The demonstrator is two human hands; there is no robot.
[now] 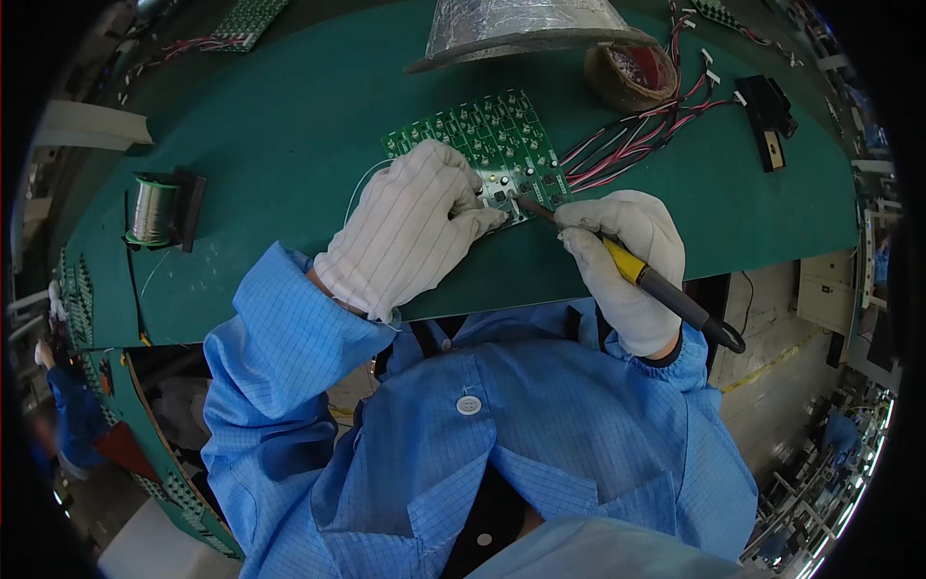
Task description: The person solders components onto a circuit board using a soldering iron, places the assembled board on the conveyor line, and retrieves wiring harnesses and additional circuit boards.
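A green circuit board panel [511, 135] with rows of small parts lies on the green mat, red, black and white wires running off its right side. My left hand [410, 227], in a white striped glove, rests on the panel's lower left, fingers closed near its lower edge; a thin solder wire [359, 185] loops beside it. What its fingertips pinch is too small to make out. My right hand [627, 256], also gloved, grips a soldering iron [666, 291] with a yellow and black handle. The iron's tip points at the lower part of the panel.
A solder spool [152, 210] stands on the left of the green mat [280, 125]. Behind the panel are a foil-covered cone [521, 24] and a round brown container [632, 77]. A black holder [769, 124] lies at right. A co-worker's blue sleeve [77, 415] shows far left.
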